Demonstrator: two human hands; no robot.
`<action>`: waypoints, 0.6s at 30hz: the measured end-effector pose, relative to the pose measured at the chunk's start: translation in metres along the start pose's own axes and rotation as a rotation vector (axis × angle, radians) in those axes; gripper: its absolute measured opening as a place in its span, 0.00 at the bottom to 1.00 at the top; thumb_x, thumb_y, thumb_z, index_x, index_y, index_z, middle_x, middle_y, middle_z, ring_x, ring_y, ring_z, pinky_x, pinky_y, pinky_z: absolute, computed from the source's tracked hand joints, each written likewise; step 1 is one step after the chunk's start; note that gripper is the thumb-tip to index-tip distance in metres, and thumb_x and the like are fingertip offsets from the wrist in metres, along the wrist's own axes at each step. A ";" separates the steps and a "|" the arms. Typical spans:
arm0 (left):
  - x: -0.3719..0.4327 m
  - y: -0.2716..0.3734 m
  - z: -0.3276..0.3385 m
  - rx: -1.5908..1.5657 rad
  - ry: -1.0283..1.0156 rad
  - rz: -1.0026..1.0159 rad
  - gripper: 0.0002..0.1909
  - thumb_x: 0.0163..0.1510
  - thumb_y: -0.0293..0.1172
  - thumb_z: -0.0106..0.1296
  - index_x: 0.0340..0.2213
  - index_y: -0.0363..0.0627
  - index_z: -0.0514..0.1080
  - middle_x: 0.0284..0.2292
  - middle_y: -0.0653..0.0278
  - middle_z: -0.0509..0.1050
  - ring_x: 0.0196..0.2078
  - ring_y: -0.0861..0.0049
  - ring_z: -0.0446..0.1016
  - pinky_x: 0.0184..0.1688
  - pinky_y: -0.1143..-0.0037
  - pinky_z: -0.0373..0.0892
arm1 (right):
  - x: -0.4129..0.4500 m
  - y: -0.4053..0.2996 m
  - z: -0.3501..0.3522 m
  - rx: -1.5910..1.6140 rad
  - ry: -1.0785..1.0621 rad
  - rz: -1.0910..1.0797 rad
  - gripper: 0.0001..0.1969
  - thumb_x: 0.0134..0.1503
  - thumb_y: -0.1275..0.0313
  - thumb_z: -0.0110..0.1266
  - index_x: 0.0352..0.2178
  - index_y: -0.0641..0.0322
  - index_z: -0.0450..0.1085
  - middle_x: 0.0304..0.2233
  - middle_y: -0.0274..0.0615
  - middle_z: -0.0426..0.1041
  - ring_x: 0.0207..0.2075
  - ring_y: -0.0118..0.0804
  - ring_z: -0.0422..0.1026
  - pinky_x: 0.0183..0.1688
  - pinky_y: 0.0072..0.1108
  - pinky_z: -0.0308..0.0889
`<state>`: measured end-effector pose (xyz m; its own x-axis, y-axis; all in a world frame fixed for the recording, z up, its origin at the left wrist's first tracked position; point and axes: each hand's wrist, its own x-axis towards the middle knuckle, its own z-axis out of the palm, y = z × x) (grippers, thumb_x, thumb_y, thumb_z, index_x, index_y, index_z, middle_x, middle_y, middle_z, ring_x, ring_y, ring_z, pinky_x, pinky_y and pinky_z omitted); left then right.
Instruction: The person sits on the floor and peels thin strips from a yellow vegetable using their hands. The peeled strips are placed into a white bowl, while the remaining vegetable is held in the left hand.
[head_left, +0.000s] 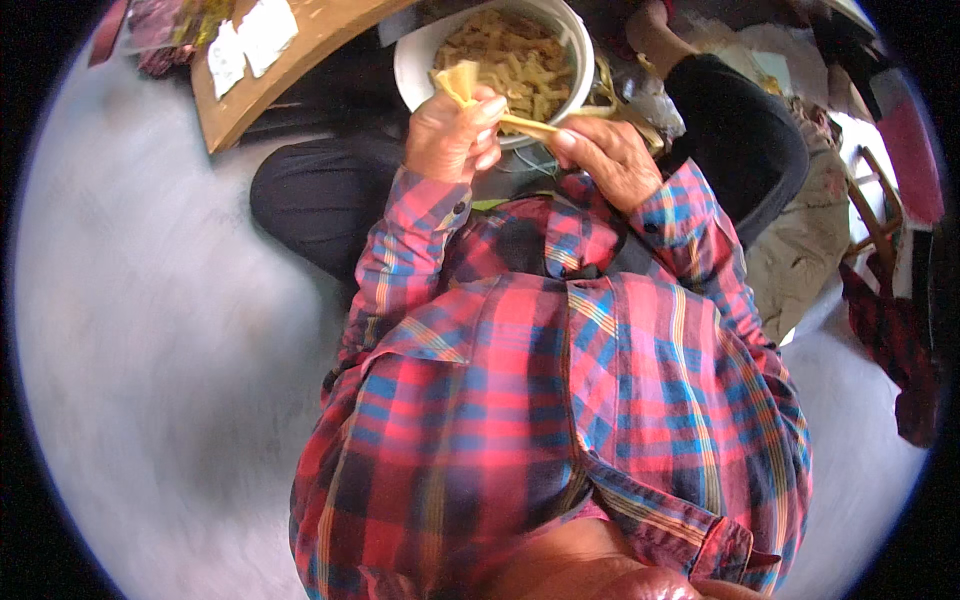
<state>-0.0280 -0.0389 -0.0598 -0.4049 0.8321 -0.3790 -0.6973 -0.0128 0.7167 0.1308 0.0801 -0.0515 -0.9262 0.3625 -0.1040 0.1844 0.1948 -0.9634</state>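
Note:
A yellow, flat, flexible strip (529, 124) stretches between my two hands in front of my lap. My left hand (454, 139) is closed around it, and a fanned-out end (457, 81) sticks up above the fingers. The thumb and fingers of my right hand (611, 154) pinch the strip's other end. Just beyond both hands stands a round white tub (416, 64), partly hidden by my left hand. Many short yellowish pieces (525, 71) lie inside it; their material is unclear.
A wooden board or tabletop (322, 37) curves across the upper left, with white paper pieces (259, 37) on it. Clear plastic (652, 105) and loose strips lie right of the tub. My bent dark-trousered legs (322, 199) flank the tub. A wooden frame (874, 202) stands far right.

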 end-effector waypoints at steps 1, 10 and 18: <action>-0.002 0.007 0.000 -0.011 -0.004 0.024 0.03 0.48 0.24 0.48 0.29 0.44 0.68 0.14 0.73 0.60 0.12 0.90 0.53 0.12 0.86 0.54 | 0.000 -0.005 -0.002 -0.020 -0.014 -0.007 0.18 0.57 0.61 0.39 0.19 0.63 0.63 0.15 0.42 0.61 0.19 0.36 0.62 0.25 0.23 0.58; 0.031 0.097 0.046 0.093 -0.011 0.335 0.02 0.45 0.24 0.51 0.25 0.42 0.69 0.16 0.71 0.63 0.14 0.89 0.59 0.14 0.83 0.61 | 0.074 -0.083 -0.060 -0.584 0.230 -0.357 0.09 0.54 0.69 0.46 0.24 0.65 0.65 0.16 0.48 0.60 0.20 0.49 0.63 0.22 0.26 0.59; 0.092 0.141 0.084 0.412 0.000 0.722 0.06 0.47 0.30 0.52 0.27 0.41 0.70 0.19 0.69 0.67 0.16 0.89 0.62 0.18 0.84 0.61 | 0.128 -0.112 -0.103 -1.020 0.537 -0.483 0.10 0.56 0.66 0.43 0.30 0.63 0.64 0.19 0.37 0.66 0.22 0.30 0.67 0.23 0.22 0.62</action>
<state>-0.1135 0.0821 0.0553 -0.6698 0.6970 0.2561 0.0061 -0.3397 0.9405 0.0252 0.1991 0.0687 -0.7629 0.3366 0.5520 0.2564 0.9413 -0.2197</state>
